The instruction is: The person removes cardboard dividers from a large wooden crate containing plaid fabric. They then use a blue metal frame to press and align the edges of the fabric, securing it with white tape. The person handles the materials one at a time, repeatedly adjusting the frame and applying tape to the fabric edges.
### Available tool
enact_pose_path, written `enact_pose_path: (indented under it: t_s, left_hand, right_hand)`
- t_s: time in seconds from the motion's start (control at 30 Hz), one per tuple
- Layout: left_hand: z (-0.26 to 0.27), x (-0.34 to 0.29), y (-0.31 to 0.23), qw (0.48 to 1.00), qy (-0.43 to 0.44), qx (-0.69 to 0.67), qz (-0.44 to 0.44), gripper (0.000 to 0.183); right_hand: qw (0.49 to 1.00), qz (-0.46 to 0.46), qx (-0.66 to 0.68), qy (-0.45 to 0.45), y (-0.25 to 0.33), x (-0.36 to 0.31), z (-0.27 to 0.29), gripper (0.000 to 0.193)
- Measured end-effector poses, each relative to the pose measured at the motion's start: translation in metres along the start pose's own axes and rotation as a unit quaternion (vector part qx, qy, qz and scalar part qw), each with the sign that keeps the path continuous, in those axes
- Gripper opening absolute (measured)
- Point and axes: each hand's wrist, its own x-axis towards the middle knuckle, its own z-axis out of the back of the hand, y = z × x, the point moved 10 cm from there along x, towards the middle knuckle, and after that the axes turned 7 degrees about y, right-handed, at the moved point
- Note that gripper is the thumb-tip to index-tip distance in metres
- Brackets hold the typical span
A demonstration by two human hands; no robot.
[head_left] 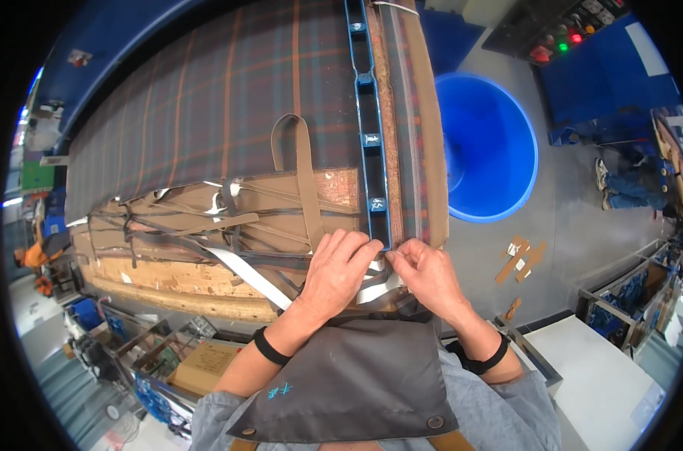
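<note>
A long blue ladder-shaped metal bar (367,113) with several open slots runs away from me across the work table. At its near end my left hand (338,267) is closed, its fingertips against the bar's left corner. On the other side of that end my right hand (430,276) is pinched, thumb and index finger together near the corner. What either pinch holds is too small or hidden. Below and between the hands lies a white and dark strip (377,290). A brown strap (305,177) loops just beyond my left hand.
Dark plaid fabric (199,105) covers the far left table. Tangled strips and a white band (247,274) lie on brown board near the wooden edge (184,289). Cardboard (426,113) borders the right, beside a large blue tub (495,150). Cardboard scraps (520,258) lie on the floor.
</note>
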Motion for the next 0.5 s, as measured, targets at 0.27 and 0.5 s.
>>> enact_pose_path:
  t_s: [0.27, 0.5]
  left_hand:
    - [0.003, 0.003, -0.001, 1.000, -0.002, 0.003, 0.018, 0.028]
    - [0.017, -0.018, 0.008, 0.998, -0.040, 0.016, 0.047, 0.032]
  right_hand:
    - [1.000, 0.002, -0.007, 0.001, 0.001, 0.002, 0.000, 0.028]
    - [0.998, -0.029, 0.052, 0.002, -0.016, 0.003, -0.005, 0.030]
